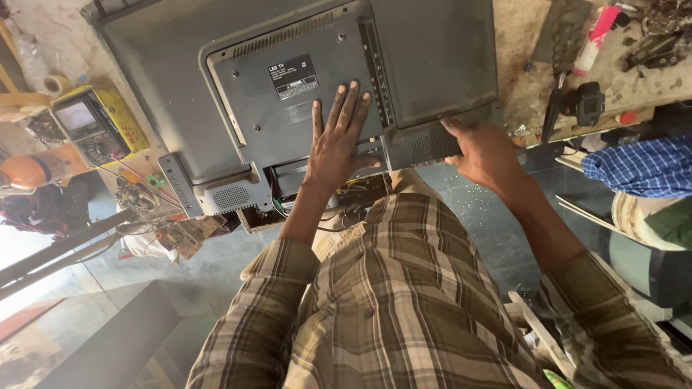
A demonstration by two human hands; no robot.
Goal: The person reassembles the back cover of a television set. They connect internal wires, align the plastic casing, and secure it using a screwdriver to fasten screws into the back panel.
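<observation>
Head view: left hand (339, 140) open, palm flat on dusty grey television back cover (288, 94), face-down on workbench (526, 86). Right hand (484, 153) gripping near edge at right speaker grille (425, 146). Long axis left-right. Yellow multimeter (94, 126) far left.

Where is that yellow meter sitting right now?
In the head view, the yellow meter lies at the far left of the workbench, left of the face-down television and beside an orange object.
</observation>
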